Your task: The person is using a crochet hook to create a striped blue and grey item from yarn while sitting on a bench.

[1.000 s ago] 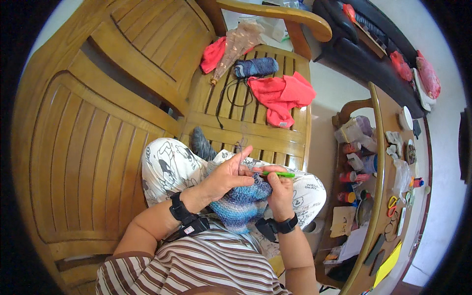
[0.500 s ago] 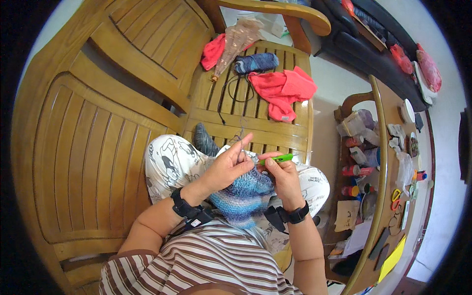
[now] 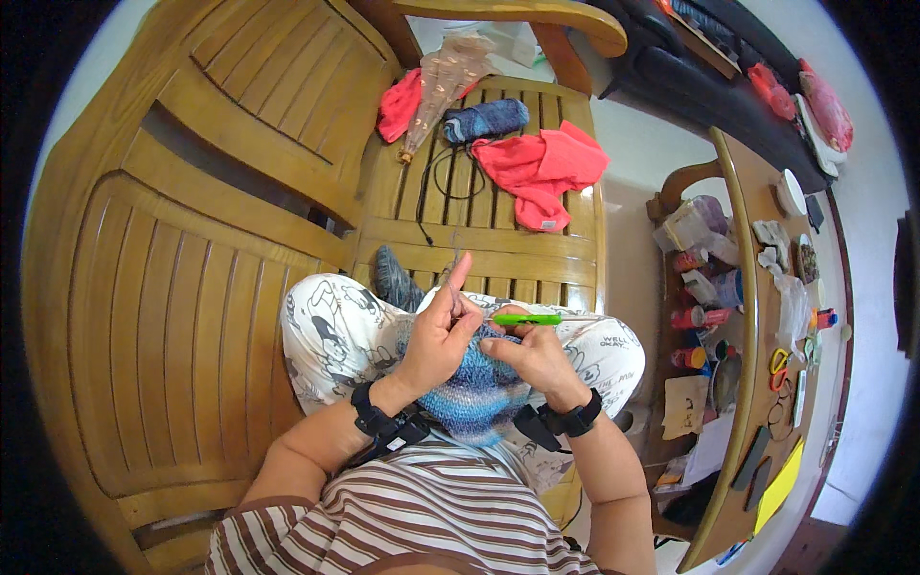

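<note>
A crocheted piece (image 3: 474, 402) in blue, white and purple stripes hangs over my lap. My left hand (image 3: 439, 337) pinches its upper edge, with the index finger pointing up and a thin strand of yarn (image 3: 457, 251) near that fingertip. In my right hand (image 3: 539, 362) is a crochet hook (image 3: 527, 319) with a bright green handle, lying almost level across the top of the work. The hook's tip is hidden by the fingers and fabric. Farther off on the bench lies a ball of blue variegated yarn (image 3: 489, 120).
The slatted wooden bench (image 3: 383, 230) also carries a red cloth (image 3: 541, 172), a folded brown umbrella (image 3: 441, 91) and a black cord (image 3: 426, 196). To the right stands a wooden table (image 3: 733, 316) with scissors (image 3: 779, 369), a white bowl (image 3: 792, 192) and a crowded shelf beneath.
My right hand has turned, and the green hook handle has shifted slightly left and down to lie flatter. My left index finger points more upright. The whole view has shifted a little.
</note>
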A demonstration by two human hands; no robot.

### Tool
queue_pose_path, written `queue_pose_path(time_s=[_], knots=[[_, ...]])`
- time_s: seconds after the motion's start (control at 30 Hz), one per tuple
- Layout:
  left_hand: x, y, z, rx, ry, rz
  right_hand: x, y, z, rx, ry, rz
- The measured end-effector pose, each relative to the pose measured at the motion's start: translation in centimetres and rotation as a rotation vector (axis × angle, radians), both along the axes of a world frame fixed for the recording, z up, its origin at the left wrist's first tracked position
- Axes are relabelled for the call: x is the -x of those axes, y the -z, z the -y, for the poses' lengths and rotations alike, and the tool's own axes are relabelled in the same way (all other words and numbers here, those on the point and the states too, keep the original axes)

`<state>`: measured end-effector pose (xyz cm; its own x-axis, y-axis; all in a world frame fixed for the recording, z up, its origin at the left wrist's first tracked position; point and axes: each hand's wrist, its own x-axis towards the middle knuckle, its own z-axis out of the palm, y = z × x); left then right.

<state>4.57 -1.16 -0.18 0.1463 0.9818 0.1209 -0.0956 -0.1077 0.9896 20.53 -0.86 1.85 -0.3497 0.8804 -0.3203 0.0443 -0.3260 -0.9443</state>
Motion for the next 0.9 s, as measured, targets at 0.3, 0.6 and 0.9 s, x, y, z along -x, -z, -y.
queue_pose_path(time_s=[0.3, 0.6, 0.9], knots=[[-0.7, 0.3, 0.3, -0.052, 0.067, 0.086, -1.2, 2.8, 0.9, 0.273, 0.071, -0.501], [-0.8, 0.3, 0.2, 0.022, 0.079, 0.126, -2.1, 1.9, 0.9, 0.315, 0.039, -0.469], [-0.2, 0.1, -1.0, 0.212, 0.16, 0.045, -1.2, 0.9, 0.6, -0.046, 0.148, -0.245]])
